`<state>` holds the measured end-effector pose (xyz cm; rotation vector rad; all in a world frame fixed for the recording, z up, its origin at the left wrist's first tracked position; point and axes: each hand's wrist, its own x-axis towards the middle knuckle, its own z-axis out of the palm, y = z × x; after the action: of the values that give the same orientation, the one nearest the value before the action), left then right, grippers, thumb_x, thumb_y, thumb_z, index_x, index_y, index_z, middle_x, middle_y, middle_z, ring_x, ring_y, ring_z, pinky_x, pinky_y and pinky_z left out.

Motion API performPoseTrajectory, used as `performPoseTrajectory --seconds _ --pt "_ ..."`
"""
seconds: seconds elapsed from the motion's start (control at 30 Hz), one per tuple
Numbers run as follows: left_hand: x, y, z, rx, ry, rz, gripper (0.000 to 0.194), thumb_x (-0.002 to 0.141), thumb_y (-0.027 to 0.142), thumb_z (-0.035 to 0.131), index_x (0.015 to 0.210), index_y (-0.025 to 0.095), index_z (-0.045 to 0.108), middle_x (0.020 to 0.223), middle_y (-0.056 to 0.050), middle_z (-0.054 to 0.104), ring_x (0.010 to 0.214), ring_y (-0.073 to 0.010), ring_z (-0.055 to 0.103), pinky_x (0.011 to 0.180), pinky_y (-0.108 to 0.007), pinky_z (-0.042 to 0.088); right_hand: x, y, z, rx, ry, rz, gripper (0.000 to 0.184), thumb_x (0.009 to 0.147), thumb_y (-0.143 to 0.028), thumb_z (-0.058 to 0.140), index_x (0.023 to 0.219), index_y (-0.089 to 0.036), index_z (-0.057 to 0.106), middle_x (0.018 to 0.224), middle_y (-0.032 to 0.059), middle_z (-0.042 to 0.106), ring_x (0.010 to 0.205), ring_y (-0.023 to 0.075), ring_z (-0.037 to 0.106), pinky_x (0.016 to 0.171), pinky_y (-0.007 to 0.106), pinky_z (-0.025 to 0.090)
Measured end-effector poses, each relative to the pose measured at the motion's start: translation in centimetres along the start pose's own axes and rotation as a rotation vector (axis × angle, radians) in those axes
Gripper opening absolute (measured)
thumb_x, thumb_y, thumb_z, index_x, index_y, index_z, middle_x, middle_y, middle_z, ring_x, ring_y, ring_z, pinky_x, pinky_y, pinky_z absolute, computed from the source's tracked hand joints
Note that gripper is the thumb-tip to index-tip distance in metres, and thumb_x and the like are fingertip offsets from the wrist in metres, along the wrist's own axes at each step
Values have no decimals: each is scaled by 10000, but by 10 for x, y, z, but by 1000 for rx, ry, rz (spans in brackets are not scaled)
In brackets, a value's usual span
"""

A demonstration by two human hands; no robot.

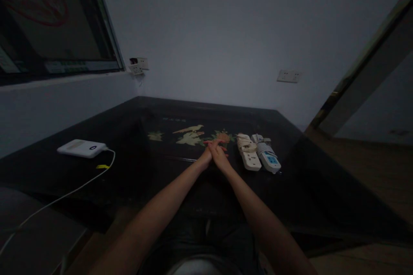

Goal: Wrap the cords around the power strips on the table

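Note:
My left hand and my right hand rest together over the black table, crossing at the fingers. The fingers look stretched out and overlapping, with red nails at their tips; neither hand holds an object. Part of the left fingers is hidden by the right hand. Just right of my hands lie two power strips with their cords wound round them: a cream one and, beside it, a white one with a blue socket face.
A white power bank lies on the table's left, its white cable running off the near left edge. A yellow tab is close to it. Wall sockets are above the table's back edge, and a window is at upper left.

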<state>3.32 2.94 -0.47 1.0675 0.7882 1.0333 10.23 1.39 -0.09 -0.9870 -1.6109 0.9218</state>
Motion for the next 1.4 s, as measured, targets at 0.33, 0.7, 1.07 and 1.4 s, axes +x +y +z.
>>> performPoseTrajectory --seconds 0.33,0.7,1.07,1.4 --pt "3 -2 -3 4 -6 2 474 880 451 373 1241 161 472 797 -44 648 654 -193 669 617 -275 504 0 1 0 1 4 8 511 851 -528 436 1095 -136 656 1126 138 653 1102 271 569 981 370 380" --pt "5 -6 -3 -8 0 16 430 885 420 355 1218 188 498 763 -49 648 621 -187 654 583 -268 489 -1 -3 -1 -2 -10 20 511 848 -533 440 1081 -134 658 1111 134 660 1094 277 576 966 373 394" --pt "0 -3 -3 -18 -18 17 432 890 414 368 1240 195 496 791 -43 673 658 -184 669 588 -253 488 -1 4 1 -20 8 20 517 858 -526 417 1103 -131 644 1137 124 645 1105 260 563 991 366 370" --pt "4 -7 -4 -30 -13 13 405 909 364 333 1235 171 474 736 -24 648 625 -173 663 566 -236 478 -1 0 0 -15 -1 25 550 845 -559 417 1095 -124 643 1128 133 643 1094 263 574 966 352 389"
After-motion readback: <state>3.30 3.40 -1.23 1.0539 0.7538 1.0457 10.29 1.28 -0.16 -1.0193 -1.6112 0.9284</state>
